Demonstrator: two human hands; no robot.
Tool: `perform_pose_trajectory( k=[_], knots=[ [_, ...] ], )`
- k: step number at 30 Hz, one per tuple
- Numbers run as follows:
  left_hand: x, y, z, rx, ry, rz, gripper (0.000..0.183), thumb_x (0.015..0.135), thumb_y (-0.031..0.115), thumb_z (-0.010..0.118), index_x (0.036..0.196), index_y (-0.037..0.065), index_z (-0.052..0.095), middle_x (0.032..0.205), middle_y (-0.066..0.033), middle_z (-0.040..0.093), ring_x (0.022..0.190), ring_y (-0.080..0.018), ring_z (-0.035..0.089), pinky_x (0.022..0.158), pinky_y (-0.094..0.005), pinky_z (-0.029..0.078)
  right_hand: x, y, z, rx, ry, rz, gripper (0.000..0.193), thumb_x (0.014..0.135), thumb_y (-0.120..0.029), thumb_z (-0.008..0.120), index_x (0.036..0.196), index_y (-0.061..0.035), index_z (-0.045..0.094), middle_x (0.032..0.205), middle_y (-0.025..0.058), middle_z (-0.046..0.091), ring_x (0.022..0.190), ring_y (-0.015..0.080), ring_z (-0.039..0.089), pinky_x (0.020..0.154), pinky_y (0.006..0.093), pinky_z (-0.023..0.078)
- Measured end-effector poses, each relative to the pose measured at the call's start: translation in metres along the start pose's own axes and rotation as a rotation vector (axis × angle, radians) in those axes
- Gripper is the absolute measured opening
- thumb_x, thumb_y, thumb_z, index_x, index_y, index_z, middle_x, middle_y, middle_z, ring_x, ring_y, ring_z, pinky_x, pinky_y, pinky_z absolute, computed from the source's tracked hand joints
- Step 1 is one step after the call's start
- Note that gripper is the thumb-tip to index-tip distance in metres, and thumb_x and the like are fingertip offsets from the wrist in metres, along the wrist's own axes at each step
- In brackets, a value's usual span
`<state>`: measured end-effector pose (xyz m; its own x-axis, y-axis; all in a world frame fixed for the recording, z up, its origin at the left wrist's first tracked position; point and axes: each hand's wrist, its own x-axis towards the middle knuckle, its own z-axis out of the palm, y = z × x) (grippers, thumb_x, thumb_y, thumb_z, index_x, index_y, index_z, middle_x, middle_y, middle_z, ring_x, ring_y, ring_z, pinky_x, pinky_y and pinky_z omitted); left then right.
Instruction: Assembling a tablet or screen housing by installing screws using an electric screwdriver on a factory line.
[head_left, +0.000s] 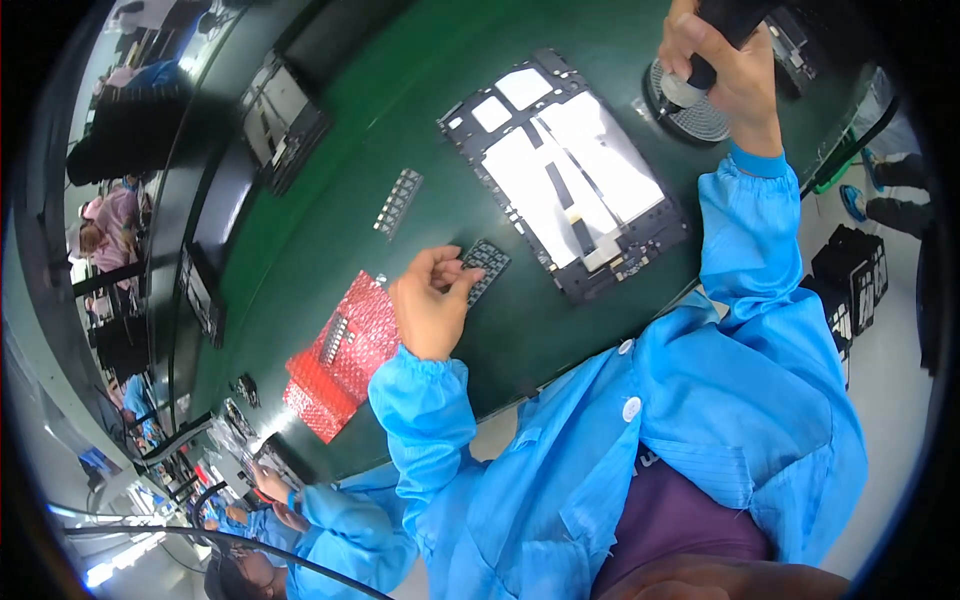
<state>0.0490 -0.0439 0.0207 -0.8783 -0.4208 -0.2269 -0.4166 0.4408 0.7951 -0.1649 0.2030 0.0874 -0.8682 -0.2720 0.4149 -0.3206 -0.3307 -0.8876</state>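
My left hand [431, 303] has its fingers curled, thumb and fingertips together at the near-left edge of a small dark sheet [488, 268] patterned with rows of little pieces. Raised at the upper right, my right hand [735, 75] is wrapped round a thick black tool [742, 22] whose full shape is hidden. Beneath that hand lies a round grey perforated disc [697, 118]. Between my hands rests a flat opened device panel [565, 180], black-framed with shiny silver plates, dark ribbon cables and small circuit boards along its edges.
A pale strip of small parts [398, 203] lies left of the panel. Red bubble wrap [368, 335] carries another strip [336, 340]. More device panels [282, 118] stand along the far-left side. A co-worker [345, 535] in blue sits at lower left. Black parts [850, 272] are stacked right.
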Motion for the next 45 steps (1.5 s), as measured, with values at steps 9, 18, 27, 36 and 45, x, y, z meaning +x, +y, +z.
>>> perform_pose_trajectory(
  k=[9, 18, 27, 36, 45],
  knots=[
    [-0.015, 0.005, 0.011, 0.552, 0.19, 0.503, 0.013, 0.068, -0.001, 0.072, 0.073, 0.003, 0.06, 0.076, -0.0109, 0.063, 0.074, -0.0283, 0.06, 0.065, -0.0331, 0.046, 0.005, 0.009, -0.027, -0.053, 0.166, 0.054, 0.049, 0.068, -0.001, 0.077, 0.11, 0.0016, 0.052, 0.062, 0.0021, 0.056, 0.048, 0.0085, 0.053, 0.042, 0.0214, 0.039],
    [-0.003, 0.021, 0.08, -0.024, 0.313, 0.799, 0.023, 0.064, -0.006, 0.075, 0.072, 0.005, 0.057, 0.078, -0.0074, 0.063, 0.083, -0.0273, 0.062, 0.073, -0.0354, 0.048, 0.018, 0.043, -0.022, -0.222, 0.034, 0.038, 0.045, 0.07, -0.013, 0.077, 0.106, 0.0008, 0.055, 0.069, 0.0056, 0.061, 0.053, 0.0092, 0.056, 0.048, 0.0219, 0.043],
    [-0.015, 0.024, 0.121, -0.202, 0.174, 0.887, 0.029, 0.061, -0.008, 0.076, 0.078, 0.004, 0.057, 0.077, -0.01, 0.062, 0.065, -0.0239, 0.06, 0.055, -0.0288, 0.046, 0.006, 0.033, -0.01, -0.032, -0.024, -0.039, 0.036, 0.07, -0.007, 0.078, 0.1, 0.0004, 0.059, 0.065, 0.0015, 0.059, 0.051, 0.0063, 0.054, 0.047, 0.0217, 0.041],
    [-0.018, 0.029, 0.123, -0.176, 0.146, 0.717, 0.024, 0.067, -0.004, 0.074, 0.088, 0.0, 0.062, 0.072, -0.0122, 0.064, 0.062, -0.0217, 0.063, 0.059, -0.0278, 0.049, 0.007, 0.031, -0.037, -0.008, 0.186, 0.092, 0.027, 0.072, -0.002, 0.075, 0.09, -0.0001, 0.054, 0.059, 0.0031, 0.056, 0.046, 0.0077, 0.052, 0.04, 0.0216, 0.04],
    [-0.018, 0.031, 0.12, -0.142, 0.267, 0.707, 0.02, 0.07, -0.009, 0.07, 0.087, -0.002, 0.064, 0.078, -0.0125, 0.062, 0.067, -0.0219, 0.063, 0.062, -0.0295, 0.052, 0.01, 0.038, -0.034, -0.014, 0.11, 0.136, 0.026, 0.073, -0.003, 0.074, 0.089, 0.0004, 0.053, 0.057, 0.0028, 0.056, 0.044, 0.0072, 0.051, 0.038, 0.0211, 0.037]
  ],
)
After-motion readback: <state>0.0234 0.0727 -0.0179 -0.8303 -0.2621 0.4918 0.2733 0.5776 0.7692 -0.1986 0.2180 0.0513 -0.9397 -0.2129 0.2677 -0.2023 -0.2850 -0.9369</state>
